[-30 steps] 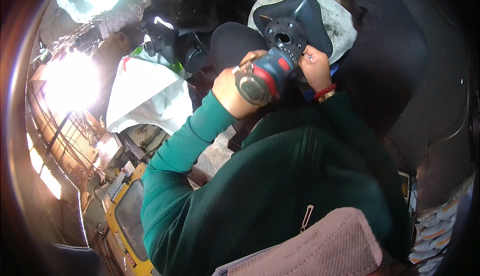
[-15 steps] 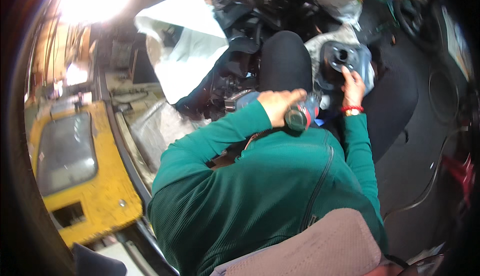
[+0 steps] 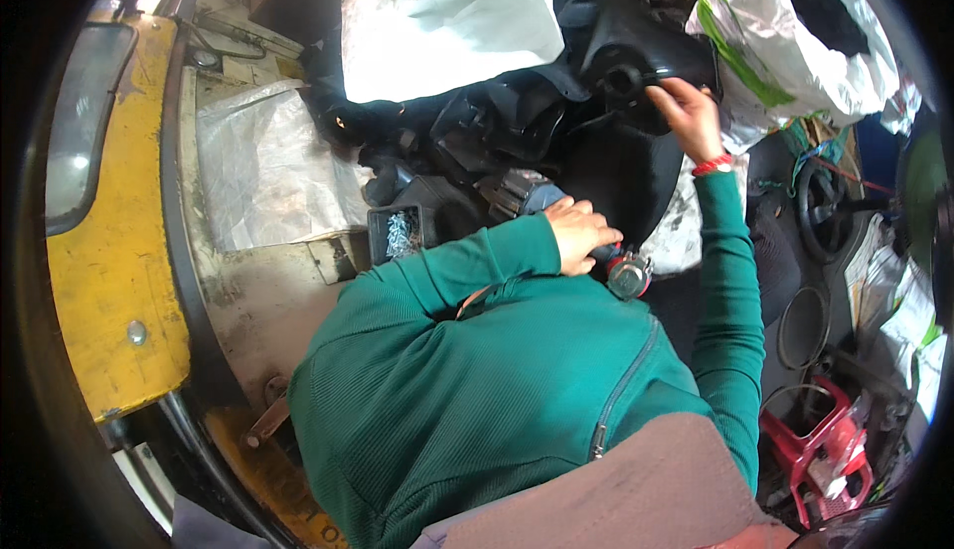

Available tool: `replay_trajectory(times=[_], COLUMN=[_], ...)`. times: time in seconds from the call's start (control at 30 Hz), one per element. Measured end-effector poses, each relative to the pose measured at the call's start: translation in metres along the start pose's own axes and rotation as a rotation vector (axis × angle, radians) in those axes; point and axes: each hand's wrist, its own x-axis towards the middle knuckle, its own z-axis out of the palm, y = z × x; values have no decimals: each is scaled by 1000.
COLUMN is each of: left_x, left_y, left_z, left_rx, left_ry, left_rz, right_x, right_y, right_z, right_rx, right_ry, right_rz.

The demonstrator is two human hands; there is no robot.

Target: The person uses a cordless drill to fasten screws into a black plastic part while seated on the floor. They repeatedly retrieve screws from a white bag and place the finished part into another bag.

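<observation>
1. right hand (image 3: 693, 124) is out ahead of the lap, its fingers clamped on the black moulded part (image 3: 664, 50) beside the round neck (image 3: 624, 80); that edge probably offers the easiest pinch.
2. left hand (image 3: 576, 236) is wrapped around the drill (image 3: 544, 195), which lies crosswise close to the torso (image 3: 537, 360), perhaps to ease its weight.
3. the part is just ahead of the right hand, by the dark pile (image 3: 487, 122); whether the pile bears it, i cannot tell.
4. a small tray (image 3: 378, 243) of screws (image 3: 399, 234) stands near the left forearm, presumably for easy reach.
</observation>
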Motion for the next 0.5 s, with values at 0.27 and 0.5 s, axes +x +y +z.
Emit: replay_trajectory(times=[0.27, 0.5], left_x=[-39, -21], left_y=[-73, -314], left_z=[-69, -165], left_rx=[-338, -244], left_ry=[486, 1046], left_rz=[-128, -522], right_x=[68, 71], right_y=[27, 91], right_z=[144, 177], right_rx=[-318, -567], right_ry=[-275, -228], right_rz=[-191, 43])
